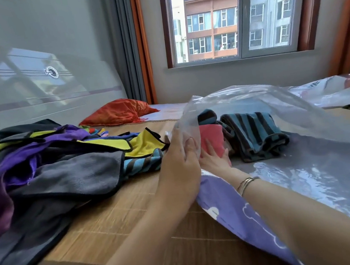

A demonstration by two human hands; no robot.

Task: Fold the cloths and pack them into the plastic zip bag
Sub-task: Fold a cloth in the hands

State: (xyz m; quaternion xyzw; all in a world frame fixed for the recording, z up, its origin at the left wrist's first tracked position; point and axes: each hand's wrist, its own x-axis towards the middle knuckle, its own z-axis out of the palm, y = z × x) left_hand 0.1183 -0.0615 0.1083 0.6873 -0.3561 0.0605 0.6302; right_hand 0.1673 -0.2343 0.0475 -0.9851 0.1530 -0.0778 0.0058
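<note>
A big clear plastic zip bag (pixel 294 161) with a purple printed edge lies on the bed at the right. My left hand (pixel 181 155) grips its upper mouth edge and holds it lifted. My right hand (pixel 211 157) reaches inside the mouth, its straight fingers pressing on a folded red cloth (pixel 211 137). A folded teal-and-black striped cloth (pixel 255 133) sits inside the bag just right of the red one. A loose heap of cloths (pixel 52 165) in grey, purple, yellow and black lies on the left.
The bed is covered by a bamboo mat (pixel 118 214). An orange pillow (pixel 118 112) lies at the far side by the headboard. More plastic bags (pixel 327 91) lie at the far right. A window is in the wall ahead.
</note>
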